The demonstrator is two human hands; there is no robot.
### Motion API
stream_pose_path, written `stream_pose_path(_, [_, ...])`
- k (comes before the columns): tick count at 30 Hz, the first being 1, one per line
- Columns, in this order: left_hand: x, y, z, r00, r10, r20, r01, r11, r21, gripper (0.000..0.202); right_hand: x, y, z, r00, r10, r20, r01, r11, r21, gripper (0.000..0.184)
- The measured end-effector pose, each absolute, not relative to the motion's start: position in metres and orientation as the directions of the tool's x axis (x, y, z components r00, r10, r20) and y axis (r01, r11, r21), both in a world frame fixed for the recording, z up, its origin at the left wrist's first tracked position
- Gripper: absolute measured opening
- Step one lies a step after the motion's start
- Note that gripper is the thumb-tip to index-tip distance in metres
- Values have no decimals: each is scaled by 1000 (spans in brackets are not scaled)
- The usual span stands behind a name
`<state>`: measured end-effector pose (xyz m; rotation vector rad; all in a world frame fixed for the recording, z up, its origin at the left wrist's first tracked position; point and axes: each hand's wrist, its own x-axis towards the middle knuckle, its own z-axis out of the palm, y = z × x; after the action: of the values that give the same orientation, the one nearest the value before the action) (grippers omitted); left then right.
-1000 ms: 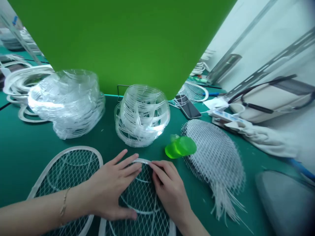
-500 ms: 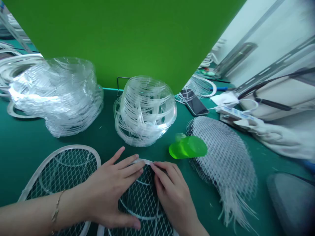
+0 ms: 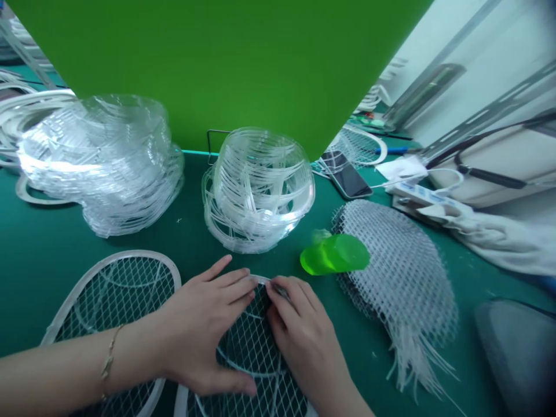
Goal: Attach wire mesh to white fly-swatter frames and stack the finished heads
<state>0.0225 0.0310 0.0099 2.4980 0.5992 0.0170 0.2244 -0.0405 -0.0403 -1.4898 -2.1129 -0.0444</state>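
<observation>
An oval white-rimmed frame with diamond mesh lies on the green table below my hands. My left hand is palm down over its left side, fingers stretched and their tips at the top rim, thumb apart over the mesh. At the same rim, just to the right, my right hand pinches the edge between thumb and curled fingers. A small dark sliver shows among those fingers, too small to name. A second mesh frame lies to the left, partly under my left forearm.
Clear plastic rings are heaped in a large pile and a smaller pile before a green panel. To the right are a bright green cylinder, stacked mesh sheets, a phone and a power strip.
The right hand's fingers have curled a little more at the rim, and the dark sliver now shows among them. My left hand stays spread at the rim. The view has shifted slightly.
</observation>
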Motion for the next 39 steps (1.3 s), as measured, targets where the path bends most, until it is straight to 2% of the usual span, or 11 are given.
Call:
stream_pose_path(4, [29,34,5,887,461,-24,406,-756,514,93,223,-31,-40,-185,897,400,881,332,-337,22])
stream_pose_path(8, [27,31,16,898,440,-22,410,-817,405,85,224,-38,-19,-149,938,312,905,256,-339,20])
stream_pose_path(11, [17,13,36,897,442,-8,421,-850,317,74,219,-80,6,-129,946,296,882,246,-402,25])
stream_pose_path(13, [8,-6,47,899,437,-18,421,-854,306,69,210,-121,15,-141,950,278,846,262,-464,23])
stream_pose_path(15, [-1,-26,48,905,419,-76,419,-848,324,68,198,-160,12,-190,949,252,836,291,-465,19])
stream_pose_path(19, [-9,-49,31,883,432,-185,470,-819,329,77,181,-202,-12,-228,934,274,870,322,-373,15])
stream_pose_path(25, [-5,-47,27,868,450,-210,496,-802,333,96,183,-204,-19,-315,894,318,862,410,-298,12])
stream_pose_path(31, [-3,-45,30,881,410,-238,468,-831,302,118,179,-207,-19,-299,901,315,887,384,-256,10])
stream_pose_path(35, [-3,-47,26,882,416,-221,467,-837,287,117,175,-208,-20,-264,926,271,903,335,-267,7])
stream_pose_path(39, [1,-51,29,851,455,-264,519,-808,278,119,181,-206,-15,-241,944,224,874,312,-374,6])
